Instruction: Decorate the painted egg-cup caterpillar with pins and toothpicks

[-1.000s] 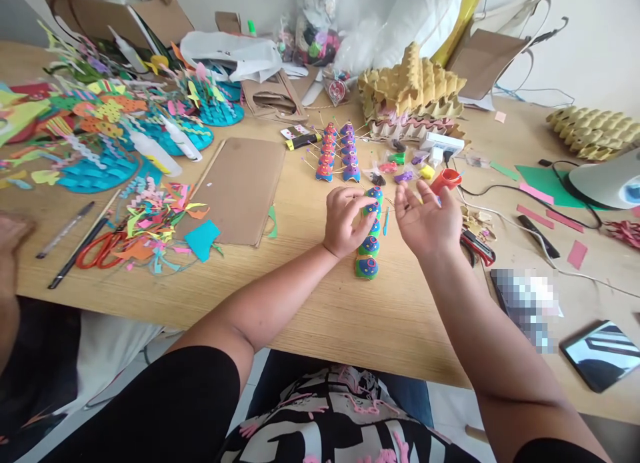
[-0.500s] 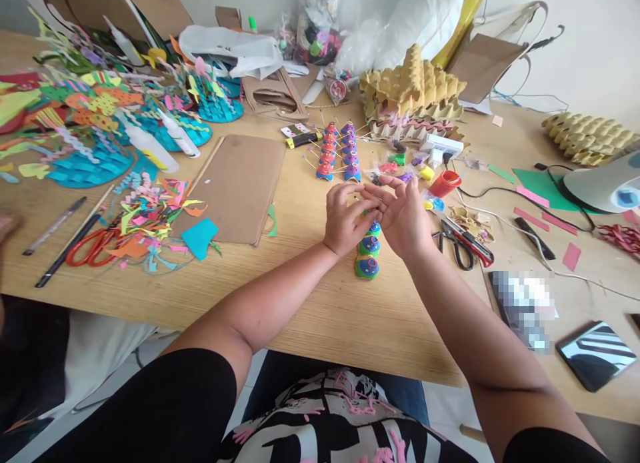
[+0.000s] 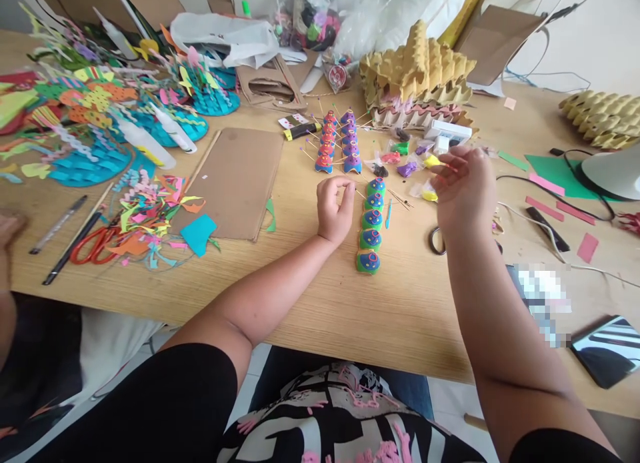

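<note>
My left hand [image 3: 336, 208] is closed in a pinch left of a green and blue egg-carton caterpillar [image 3: 371, 239]. A thin toothpick [image 3: 359, 194] pokes out of its fingertips toward the caterpillar. The caterpillar lies lengthwise on the table, its humps dotted and ringed with coloured clay. My right hand [image 3: 465, 189] hovers to the right, palm showing and fingers loosely bent and apart, with nothing seen in it. It is near small bagged lumps of yellow clay [image 3: 429, 192]. Several loose toothpicks [image 3: 399, 199] and a small blue tool [image 3: 389, 213] lie beside the caterpillar.
Behind stand a red caterpillar [image 3: 327, 143] and a purple caterpillar [image 3: 351, 143] with sticks in their sides. Egg trays [image 3: 417, 73] are stacked at the back. Left are a cardboard sheet [image 3: 240, 183], paper scraps [image 3: 155, 216] and orange scissors [image 3: 95, 244]. Another person's hand [image 3: 9, 228] rests at the left edge.
My hands have parted: the right moved right, over the clay and scissors area, and the left drew slightly left. The whole green and blue caterpillar now shows.
</note>
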Available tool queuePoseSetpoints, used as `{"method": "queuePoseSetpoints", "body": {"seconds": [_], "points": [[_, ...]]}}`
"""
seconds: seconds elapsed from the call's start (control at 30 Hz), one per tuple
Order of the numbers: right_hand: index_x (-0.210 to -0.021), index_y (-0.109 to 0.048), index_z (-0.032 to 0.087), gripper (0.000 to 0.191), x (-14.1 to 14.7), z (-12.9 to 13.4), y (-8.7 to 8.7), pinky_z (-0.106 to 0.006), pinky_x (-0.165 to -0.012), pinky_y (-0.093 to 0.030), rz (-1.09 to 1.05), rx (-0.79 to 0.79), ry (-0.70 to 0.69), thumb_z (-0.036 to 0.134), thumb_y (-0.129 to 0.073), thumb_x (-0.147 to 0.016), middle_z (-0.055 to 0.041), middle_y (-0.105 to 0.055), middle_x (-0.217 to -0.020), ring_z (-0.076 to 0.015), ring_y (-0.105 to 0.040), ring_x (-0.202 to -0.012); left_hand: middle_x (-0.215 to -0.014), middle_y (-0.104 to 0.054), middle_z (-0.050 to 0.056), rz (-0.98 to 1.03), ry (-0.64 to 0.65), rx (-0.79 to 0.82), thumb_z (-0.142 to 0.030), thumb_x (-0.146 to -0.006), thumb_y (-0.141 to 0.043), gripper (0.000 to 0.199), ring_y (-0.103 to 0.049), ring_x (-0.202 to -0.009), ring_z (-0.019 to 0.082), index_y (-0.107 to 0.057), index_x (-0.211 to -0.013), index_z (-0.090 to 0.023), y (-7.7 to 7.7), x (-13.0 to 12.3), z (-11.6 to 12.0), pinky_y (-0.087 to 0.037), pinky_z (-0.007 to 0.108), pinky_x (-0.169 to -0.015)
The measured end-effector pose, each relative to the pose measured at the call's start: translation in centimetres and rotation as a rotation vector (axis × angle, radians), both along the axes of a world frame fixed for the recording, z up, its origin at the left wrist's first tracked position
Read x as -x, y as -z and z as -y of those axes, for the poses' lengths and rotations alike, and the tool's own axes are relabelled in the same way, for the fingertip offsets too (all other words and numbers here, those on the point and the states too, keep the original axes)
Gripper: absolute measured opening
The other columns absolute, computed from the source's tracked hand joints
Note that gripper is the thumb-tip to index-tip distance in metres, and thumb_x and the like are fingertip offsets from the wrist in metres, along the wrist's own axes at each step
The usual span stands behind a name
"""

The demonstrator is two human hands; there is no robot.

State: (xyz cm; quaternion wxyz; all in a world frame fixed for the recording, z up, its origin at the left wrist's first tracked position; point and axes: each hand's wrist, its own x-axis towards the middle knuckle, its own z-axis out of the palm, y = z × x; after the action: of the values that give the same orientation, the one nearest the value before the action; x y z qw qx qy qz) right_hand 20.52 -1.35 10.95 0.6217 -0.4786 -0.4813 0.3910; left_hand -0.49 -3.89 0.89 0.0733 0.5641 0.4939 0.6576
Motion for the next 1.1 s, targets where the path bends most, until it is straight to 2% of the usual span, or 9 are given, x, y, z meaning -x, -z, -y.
{"method": "queuePoseSetpoints", "body": {"seconds": [0.07, 0.13, 0.2, 0.33, 0.57, 0.73, 0.9, 1.0, 1.1], "points": [[-0.099, -0.063, 0.024, 0.011, -2.0, -1.1, 1.5, -0.033, -0.066, -0.047, 0.089, 0.043, 0.186, 0.034, -0.062, -0.095, -0.0057, -0.067, -0.094, -0.0152, -0.061, -0.074, -0.101, -0.075, 0.007, 0.045, 0.045, 0.048, -0.058, -0.108, -0.044, 0.040, -0.067, -0.094, 0.018, -0.063, -0.102, -0.023, 0.4, -0.1, -0.3, -0.052, 0.033, -0.082], [-0.091, -0.067, 0.022, 0.003, -3.1, -1.4, 3.5, -0.036, -0.072, -0.047, 0.423, 0.130, 0.174, 0.023, -0.065, -0.090, -0.0045, -0.066, -0.085, -0.0164, -0.056, -0.072, -0.098, -0.076, 0.007, 0.067, 0.099, 0.055, -0.057, -0.108, -0.047, 0.040, -0.066, -0.087, 0.016, -0.064, -0.100, -0.022, 0.6, -0.1, -0.5, -0.051, 0.032, -0.078], [-0.088, -0.071, 0.020, 0.006, -3.5, -1.2, 5.3, -0.041, -0.080, -0.048, 0.779, 0.173, 0.072, 0.017, -0.067, -0.085, -0.0048, -0.067, -0.084, -0.0196, -0.058, -0.075, -0.095, -0.076, 0.007, 0.073, 0.128, 0.040, -0.056, -0.106, -0.052, 0.037, -0.065, -0.084, 0.016, -0.066, -0.099, -0.022, 0.7, -0.1, -0.5, -0.051, 0.032, -0.076], [-0.091, -0.075, 0.020, 0.010, -3.2, -1.0, 6.8, -0.044, -0.085, -0.049, 1.163, 0.144, -0.004, 0.023, -0.068, -0.084, -0.0103, -0.070, -0.097, -0.0256, -0.061, -0.087, -0.096, -0.074, 0.006, 0.047, 0.100, 0.050, -0.051, -0.104, -0.058, 0.031, -0.064, -0.087, 0.016, -0.067, -0.099, -0.022, 0.7, 0.0, -0.4, -0.052, 0.032, -0.078], [-0.100, -0.080, 0.016, 0.022, -1.7, -2.0, 5.5, -0.043, -0.085, -0.050, 1.447, 0.301, -0.069, 0.026, -0.063, -0.090, -0.0187, -0.075, -0.110, -0.0322, -0.066, -0.099, -0.100, -0.074, 0.005, 0.045, 0.082, -0.005, -0.038, -0.101, -0.066, 0.016, -0.065, -0.092, 0.016, -0.066, -0.105, -0.023, 1.0, -0.1, -0.8, -0.051, 0.030, -0.077], [-0.108, -0.080, 0.015, 0.029, -0.8, -2.3, 4.5, -0.039, -0.084, -0.051, 1.594, 0.418, -0.132, 0.023, -0.058, -0.091, -0.0192, -0.077, -0.116, -0.0336, -0.070, -0.107, -0.098, -0.074, 0.003, 0.021, 0.078, -0.090, -0.033, -0.100, -0.068, 0.011, -0.066, -0.091, 0.015, -0.067, -0.104, -0.023, 1.2, 0.0, -0.9, -0.049, 0.028, -0.074], [-0.113, -0.080, 0.012, 0.034, -0.2, -3.2, 3.6, -0.037, -0.082, -0.052, 1.784, 0.501, -0.226, 0.021, -0.062, -0.085, -0.0199, -0.077, -0.119, -0.0328, -0.070, -0.106, -0.096, -0.075, 0.001, 0.007, 0.081, -0.122, -0.027, -0.098, -0.069, 0.006, -0.066, -0.089, 0.014, -0.068, -0.104, -0.023, 1.1, 0.0, -1.0, -0.049, 0.027, -0.073], [-0.104, -0.081, 0.013, 0.029, -0.6, -3.3, 2.9, -0.035, -0.077, -0.050, 1.823, 0.568, -0.279, 0.021, -0.069, -0.080, -0.0181, -0.078, -0.112, -0.0312, -0.070, -0.101, -0.096, -0.075, 0.001, 0.015, 0.077, -0.115, -0.023, -0.097, -0.071, 0.007, -0.067, -0.089, 0.014, -0.069, -0.103, -0.023, 1.1, 0.0, -0.9, -0.049, 0.027, -0.072], [-0.089, -0.079, 0.016, 0.015, -2.1, -2.1, 1.7, -0.034, -0.071, -0.047, 1.715, 0.594, -0.275, 0.020, -0.070, -0.077, -0.0125, -0.078, -0.093, -0.0283, -0.071, -0.091, -0.097, -0.075, 0.002, 0.025, 0.070, -0.098, -0.023, -0.097, -0.070, 0.006, -0.067, -0.091, 0.014, -0.069, -0.103, -0.023, 1.1, -0.1, -0.9, -0.049, 0.027, -0.073]]}}
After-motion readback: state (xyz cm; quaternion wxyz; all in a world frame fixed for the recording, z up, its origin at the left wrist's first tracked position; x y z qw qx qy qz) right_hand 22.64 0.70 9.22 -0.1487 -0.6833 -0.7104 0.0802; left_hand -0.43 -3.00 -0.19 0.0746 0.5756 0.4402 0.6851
